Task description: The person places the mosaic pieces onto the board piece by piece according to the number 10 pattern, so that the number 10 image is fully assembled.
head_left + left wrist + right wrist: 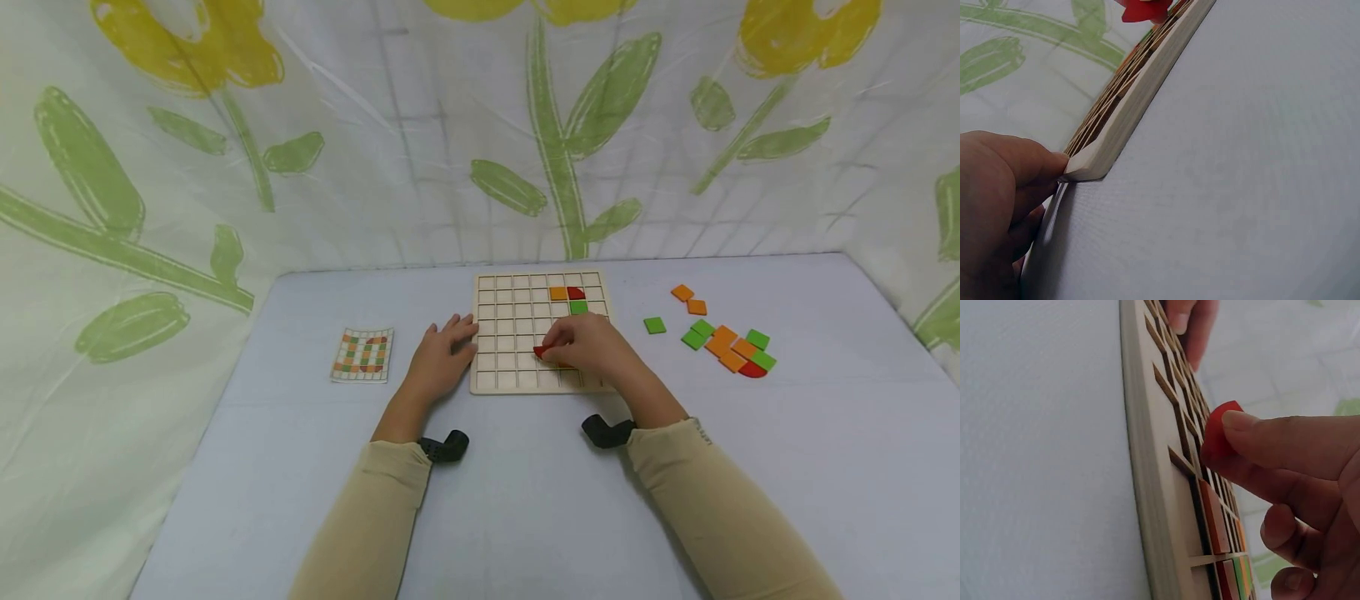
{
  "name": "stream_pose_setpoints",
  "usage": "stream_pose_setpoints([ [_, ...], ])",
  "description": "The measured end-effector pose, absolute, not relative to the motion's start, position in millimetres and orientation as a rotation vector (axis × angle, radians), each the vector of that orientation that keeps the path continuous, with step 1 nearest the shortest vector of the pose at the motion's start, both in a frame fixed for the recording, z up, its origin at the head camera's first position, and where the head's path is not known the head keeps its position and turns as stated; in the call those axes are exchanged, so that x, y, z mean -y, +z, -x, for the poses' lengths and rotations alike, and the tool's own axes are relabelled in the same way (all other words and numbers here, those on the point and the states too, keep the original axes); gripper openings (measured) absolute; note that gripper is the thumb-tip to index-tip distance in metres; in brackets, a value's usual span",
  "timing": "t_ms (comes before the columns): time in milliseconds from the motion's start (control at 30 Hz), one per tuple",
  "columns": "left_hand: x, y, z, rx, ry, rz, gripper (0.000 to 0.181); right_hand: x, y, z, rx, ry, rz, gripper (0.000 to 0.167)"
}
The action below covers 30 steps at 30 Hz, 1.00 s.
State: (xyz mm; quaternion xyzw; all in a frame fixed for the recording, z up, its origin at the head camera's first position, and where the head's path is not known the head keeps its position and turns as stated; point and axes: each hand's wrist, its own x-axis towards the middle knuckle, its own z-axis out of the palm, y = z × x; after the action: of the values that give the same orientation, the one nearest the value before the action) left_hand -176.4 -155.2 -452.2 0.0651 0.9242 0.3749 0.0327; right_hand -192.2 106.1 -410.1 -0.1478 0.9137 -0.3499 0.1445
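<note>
A pale wooden grid board [504,327] lies flat on the table. My right hand [588,343] is over its lower right part and pinches a red tile with a rounded edge [1215,434] between thumb and index finger. The tile is tilted above the grid cells. At the board's left edge rests my left hand [438,362], fingers spread, its thumb touching the edge in the left wrist view. An orange tile [558,293], a red tile [575,292] and a green tile [578,307] sit in upper right cells. More tiles in the board are partly hidden behind my right hand.
Left of the board lies a small card [362,356] printed with a coloured grid pattern. Several loose orange and green tiles, with a red tile [753,370], lie to the right. A flower-painted white curtain [450,125] hangs behind the table.
</note>
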Motion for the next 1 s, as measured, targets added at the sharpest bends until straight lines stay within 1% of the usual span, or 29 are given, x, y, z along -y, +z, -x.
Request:
stream_pose_setpoints([
  [233, 154.7, -451.9, 177.1, -2.841, 1.149, -0.201, 0.042, -103.6, -408.8, 190.8, -2.669, -0.96, 0.476, 0.005],
  [500, 155.3, -451.6, 176.9, -2.836, 1.156, -0.2, 0.042, -107.7, -411.3, 191.6, -2.658, -0.923, 0.468, 0.011],
  [767, 155.5, -451.3, 176.5, -2.839, 1.159, -0.204, 0.042, -107.1, -414.5, 192.2, -2.696, -0.873, 0.557, 0.018],
  [1000, 156.0, -451.4, 176.5, -2.836, 1.168, -0.214, 0.042, -106.4, -414.9, 192.0, -2.716, -0.871, 0.582, 0.014],
])
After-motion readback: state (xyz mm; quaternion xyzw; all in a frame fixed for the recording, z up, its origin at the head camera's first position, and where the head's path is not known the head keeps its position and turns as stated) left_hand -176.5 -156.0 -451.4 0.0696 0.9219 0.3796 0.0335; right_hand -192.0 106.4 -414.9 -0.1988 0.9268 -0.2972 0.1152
